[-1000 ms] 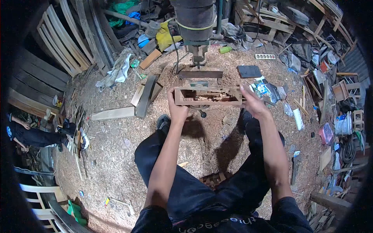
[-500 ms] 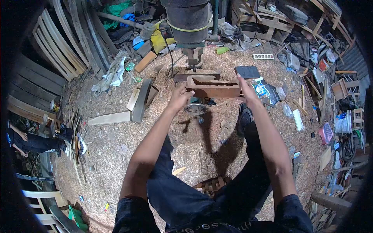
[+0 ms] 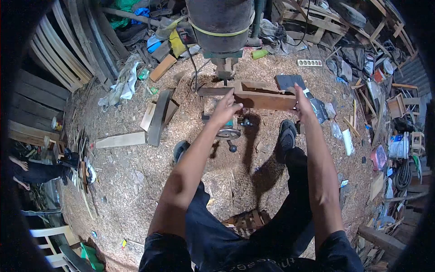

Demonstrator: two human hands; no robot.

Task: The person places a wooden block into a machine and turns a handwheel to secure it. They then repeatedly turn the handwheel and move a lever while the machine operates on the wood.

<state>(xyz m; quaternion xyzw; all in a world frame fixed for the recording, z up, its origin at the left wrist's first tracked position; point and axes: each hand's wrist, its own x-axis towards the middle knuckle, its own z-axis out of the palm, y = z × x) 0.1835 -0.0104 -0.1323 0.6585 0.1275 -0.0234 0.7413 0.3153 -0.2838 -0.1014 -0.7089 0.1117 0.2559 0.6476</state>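
My left hand (image 3: 225, 110) grips the left end of a narrow brown wooden box frame (image 3: 267, 101), its thumb along the near side. At the opposite end, my right hand (image 3: 304, 105) is closed on the same frame, with its fingers partly hidden. The frame lies level, just right of the drill bit of a drill press (image 3: 219, 31). Beneath the bit, a dark board (image 3: 213, 91) rests at the machine's table, left of the frame. A round handwheel (image 3: 228, 133) shows below my left hand.
Shavings cover the floor. Wooden offcuts (image 3: 158, 119) lie to the left, and a black flat slab (image 3: 290, 82) lies beyond my right hand. Scrap wood and clutter line the right side. Another person's dark-clothed legs (image 3: 41, 172) are at far left. Curved slats (image 3: 56, 50) lean behind.
Both hands have carried the wooden frame to the right, so its left end now sits right of the drill bit. The view has shifted slightly.
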